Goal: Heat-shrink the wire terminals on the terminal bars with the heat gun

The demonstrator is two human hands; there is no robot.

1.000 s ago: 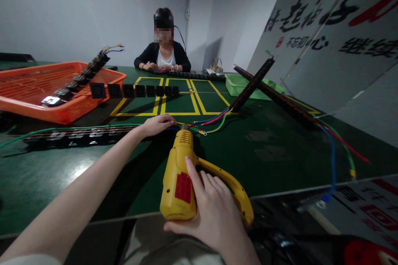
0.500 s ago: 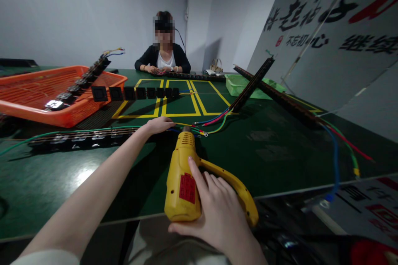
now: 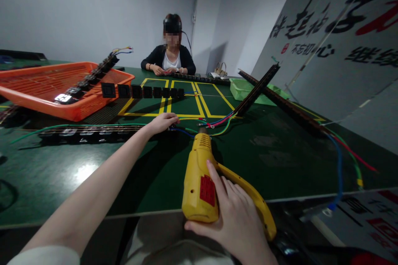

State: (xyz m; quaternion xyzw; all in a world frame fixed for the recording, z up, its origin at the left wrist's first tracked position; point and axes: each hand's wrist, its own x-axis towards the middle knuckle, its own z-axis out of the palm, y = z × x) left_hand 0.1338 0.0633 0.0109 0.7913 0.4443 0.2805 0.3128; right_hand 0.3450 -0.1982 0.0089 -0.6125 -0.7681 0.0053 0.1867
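My right hand (image 3: pixel 233 207) is wrapped round the body of a yellow heat gun (image 3: pixel 200 178) with a red label, its nozzle pointing away toward the wire ends. Closed fingers of my left hand (image 3: pixel 163 123) rest at the right end of a long black module strip (image 3: pixel 96 133), where the wires come out. A green wire (image 3: pixel 46 133) runs along that strip. Blue and yellow wires reach from my left fingertips toward the nozzle. Just beyond the nozzle lie the terminals of red, blue and green wires (image 3: pixel 223 121) from another strip.
An orange basket (image 3: pixel 74 109) at the left holds a tilted strip. A black square-segment strip (image 3: pixel 147 92) lies over yellow tape outlines. Two crossed strips (image 3: pixel 258 87) lean by a green basket (image 3: pixel 241 87). Across the table (image 3: pixel 273 174) sits a person (image 3: pixel 171 56).
The heat gun in my right hand has shifted right, away from my left hand, and more blue wire shows between them. The whole view has also shifted slightly.
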